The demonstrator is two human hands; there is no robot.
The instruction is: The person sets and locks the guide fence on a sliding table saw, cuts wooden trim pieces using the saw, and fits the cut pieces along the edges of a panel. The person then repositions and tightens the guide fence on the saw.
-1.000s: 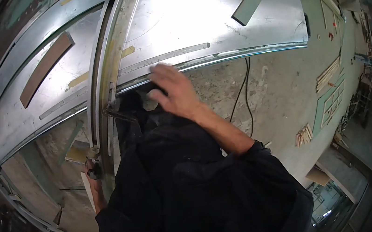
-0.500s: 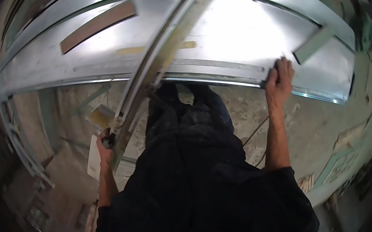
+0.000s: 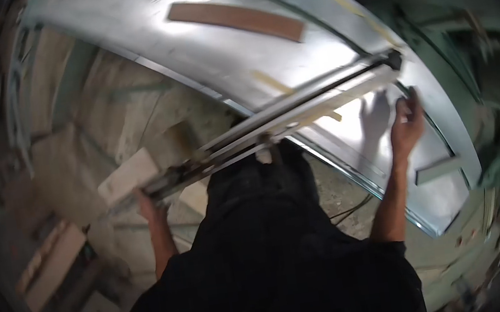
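A long metal rail [image 3: 313, 105], with a dark block at its far end and a dark mechanism toward its near end, lies at a slant across the shiny metal sheet [image 3: 137, 19]. My left hand [image 3: 155, 214] is at the rail's near end, closed around it as far as the blur shows. My right hand [image 3: 408, 126] is raised over the sheet beside the rail's far end, fingers loosely curled and apart, with nothing in them. Its shadow falls on the sheet.
On the sheet lie a brown strip [image 3: 235, 20], a grey-green strip [image 3: 439, 169] and yellowish tape-like strips [image 3: 272, 82]. A pale block [image 3: 128, 177] is near my left hand. Below the sheet's edge, the worn floor shows a dark cable [image 3: 352, 209].
My view has turned, so the sheet now slants down to the right. The rail has swung flatter, its far end moving right. My right hand has left the sheet's near edge.
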